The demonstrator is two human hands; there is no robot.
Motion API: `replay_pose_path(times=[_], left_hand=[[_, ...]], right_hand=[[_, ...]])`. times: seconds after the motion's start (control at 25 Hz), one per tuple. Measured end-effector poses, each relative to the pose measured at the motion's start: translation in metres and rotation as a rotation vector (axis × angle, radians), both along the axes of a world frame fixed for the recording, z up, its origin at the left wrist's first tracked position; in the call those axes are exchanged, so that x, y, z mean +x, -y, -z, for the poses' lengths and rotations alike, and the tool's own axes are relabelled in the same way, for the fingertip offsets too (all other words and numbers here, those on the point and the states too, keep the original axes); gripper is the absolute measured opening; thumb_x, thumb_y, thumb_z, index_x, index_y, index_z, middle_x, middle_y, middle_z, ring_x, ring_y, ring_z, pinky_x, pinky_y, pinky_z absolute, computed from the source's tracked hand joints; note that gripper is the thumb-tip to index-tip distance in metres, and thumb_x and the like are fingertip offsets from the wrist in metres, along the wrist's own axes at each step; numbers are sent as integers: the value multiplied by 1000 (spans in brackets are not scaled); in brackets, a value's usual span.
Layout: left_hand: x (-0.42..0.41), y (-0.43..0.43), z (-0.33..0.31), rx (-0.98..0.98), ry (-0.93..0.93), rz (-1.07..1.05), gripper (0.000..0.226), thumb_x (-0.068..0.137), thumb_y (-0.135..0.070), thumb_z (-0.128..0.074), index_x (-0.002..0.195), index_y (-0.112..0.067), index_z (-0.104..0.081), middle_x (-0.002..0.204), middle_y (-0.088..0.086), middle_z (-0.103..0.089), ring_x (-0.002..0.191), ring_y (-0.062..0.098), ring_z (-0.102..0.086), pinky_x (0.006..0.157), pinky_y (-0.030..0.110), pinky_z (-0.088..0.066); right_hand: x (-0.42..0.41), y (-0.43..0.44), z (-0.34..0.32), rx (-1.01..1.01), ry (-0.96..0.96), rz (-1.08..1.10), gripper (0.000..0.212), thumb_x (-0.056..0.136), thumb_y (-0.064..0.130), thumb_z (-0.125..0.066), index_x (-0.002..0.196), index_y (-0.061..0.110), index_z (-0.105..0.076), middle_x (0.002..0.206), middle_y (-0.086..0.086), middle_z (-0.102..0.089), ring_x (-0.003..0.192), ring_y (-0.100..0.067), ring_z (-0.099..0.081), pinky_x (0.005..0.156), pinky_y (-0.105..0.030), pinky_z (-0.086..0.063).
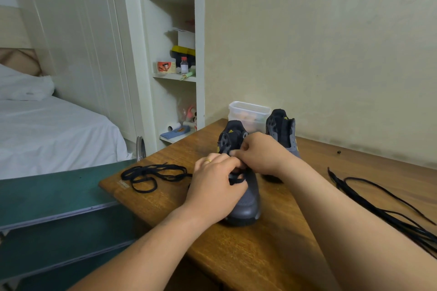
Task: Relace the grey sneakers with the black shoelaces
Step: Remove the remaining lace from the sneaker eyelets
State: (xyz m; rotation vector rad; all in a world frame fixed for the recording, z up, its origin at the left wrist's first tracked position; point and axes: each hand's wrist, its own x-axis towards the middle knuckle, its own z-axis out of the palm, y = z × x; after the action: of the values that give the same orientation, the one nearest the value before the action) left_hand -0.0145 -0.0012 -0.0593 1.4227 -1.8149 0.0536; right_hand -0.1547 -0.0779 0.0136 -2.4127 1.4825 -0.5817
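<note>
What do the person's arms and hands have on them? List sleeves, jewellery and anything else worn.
No sleeves, gloves or watch show: both arms are bare as far as the frame's edge. The left hand wears a thin gold-coloured ring on one finger. The right hand wears nothing visible.

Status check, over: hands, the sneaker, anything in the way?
Left hand and right hand both pinching black shoelace over near sneaker. Lace crosses low eyelets; second sneaker behind, unlaced. Nothing blocking; spare laces off right.
</note>
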Motion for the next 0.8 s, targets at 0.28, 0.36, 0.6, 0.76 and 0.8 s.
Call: replay_pose_path(times=[0.28,0.36,0.6,0.76,0.8], left_hand=[[1,-9,21,43,-389,20,50,86,-24,-76,125,-40,-49,122,-22,-55,120,-1,-53,101,27,-49],[2,-4,23,50,-384,18,45,91,-30,-74,128,-39,-50,125,-23,-53,121,-1,-52,99,21,-46],[4,4,22,182,-468,66,47,95,-44,-71,139,-38,-54,131,-27,-48,122,-4,-52,96,20,-48],[3,3,22,150,-488,66,34,91,-38,-73,122,-40,-61,120,-25,-53,109,-3,-59,90,30,-54],[2,1,21,156,-503,57,31,89,-37,-75,117,-40,-61,117,-24,-54,107,-2,-60,89,32,-56]], right_hand=[[-49,-14,8,587,489,-294,25,88,17,-65,68,18,-49,62,-7,-38,50,-17,-30,44,-25,-23],[-71,-14,15,631,534,-286,21,82,19,-63,67,17,-48,61,-7,-34,52,-18,-27,46,-26,-18],[-43,-23,31,263,599,-119,27,99,22,-69,76,14,-58,65,2,-55,61,-9,-51,57,-19,-42],[0,-33,26,-64,331,-295,25,93,21,-72,72,17,-59,80,3,-58,81,-10,-55,78,-29,-46],[3,-36,23,-22,312,-347,26,91,18,-71,69,14,-56,78,3,-56,78,-11,-54,77,-30,-45]])
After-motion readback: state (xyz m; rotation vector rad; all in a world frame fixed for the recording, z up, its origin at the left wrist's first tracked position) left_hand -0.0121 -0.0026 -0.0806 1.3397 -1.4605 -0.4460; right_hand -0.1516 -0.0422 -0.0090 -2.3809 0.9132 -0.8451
